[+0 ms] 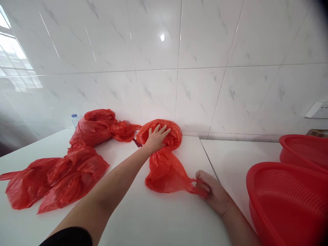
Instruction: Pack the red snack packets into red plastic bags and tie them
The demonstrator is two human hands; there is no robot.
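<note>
A red plastic bag (164,169) lies on the white counter (143,218), bulging at its far end near the wall. My left hand (155,137) is stretched forward and rests flat on that bulge with its fingers spread. My right hand (214,194) is near the counter's front. Its fingers pinch the bag's twisted handle end against the surface.
More crumpled red plastic bags (74,164) lie spread over the counter's left side. A small clear bottle with a blue cap (74,119) stands behind them by the tiled wall. Two red plastic colander baskets (289,201) sit at the right. A wall socket (317,110) is at far right.
</note>
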